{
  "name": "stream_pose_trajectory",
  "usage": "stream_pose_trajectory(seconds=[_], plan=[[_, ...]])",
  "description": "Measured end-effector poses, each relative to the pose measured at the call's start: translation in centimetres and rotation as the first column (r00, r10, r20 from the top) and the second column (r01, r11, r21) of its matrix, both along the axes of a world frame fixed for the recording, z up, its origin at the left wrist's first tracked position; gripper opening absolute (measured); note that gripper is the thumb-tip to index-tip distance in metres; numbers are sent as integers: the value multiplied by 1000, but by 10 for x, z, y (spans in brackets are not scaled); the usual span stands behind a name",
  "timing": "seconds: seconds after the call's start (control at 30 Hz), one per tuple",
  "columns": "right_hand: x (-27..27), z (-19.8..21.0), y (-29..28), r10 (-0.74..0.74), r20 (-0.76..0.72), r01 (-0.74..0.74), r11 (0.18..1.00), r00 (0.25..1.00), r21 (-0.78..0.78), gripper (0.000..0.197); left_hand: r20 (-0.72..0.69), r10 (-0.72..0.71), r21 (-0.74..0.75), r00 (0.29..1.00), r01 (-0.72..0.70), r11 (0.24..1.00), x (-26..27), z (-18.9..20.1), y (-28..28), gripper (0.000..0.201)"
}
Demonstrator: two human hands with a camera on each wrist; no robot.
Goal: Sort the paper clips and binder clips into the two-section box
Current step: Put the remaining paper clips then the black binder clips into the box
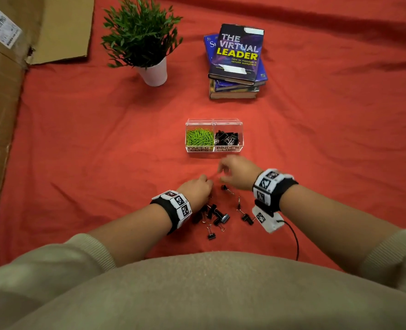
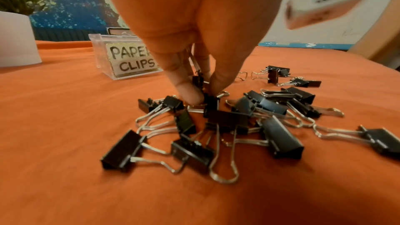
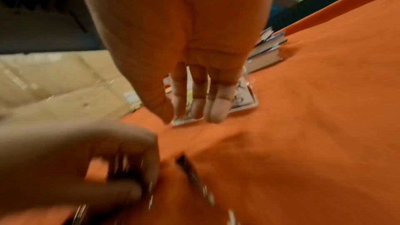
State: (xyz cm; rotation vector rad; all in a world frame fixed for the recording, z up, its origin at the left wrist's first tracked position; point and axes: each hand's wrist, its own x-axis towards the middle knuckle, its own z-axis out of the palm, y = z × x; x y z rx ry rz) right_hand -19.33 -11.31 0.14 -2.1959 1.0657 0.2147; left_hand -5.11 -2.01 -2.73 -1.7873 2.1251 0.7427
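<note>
Home desk; books (image 1: 237,60), potted plant (image 1: 147,41)

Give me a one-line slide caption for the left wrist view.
Left hand pinches a binder clip from the pile of binder clips near the PAPER CLIPS label.

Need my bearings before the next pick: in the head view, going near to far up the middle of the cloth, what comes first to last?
Loose binder clips → left hand → right hand → two-section box → stack of books.
</note>
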Motion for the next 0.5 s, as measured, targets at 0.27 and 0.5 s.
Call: stream_pose_trajectory(seconds=[0.27, 0.5], plan=[[-19, -9, 1, -129, 34, 128, 991, 991, 31, 17, -108, 102, 5, 989, -102, 995, 2, 1, -9, 22], [-4, 10, -65, -322, 171, 339, 937, 931, -86, 20, -268, 185, 8, 945, -190, 982, 2, 1, -18, 17]])
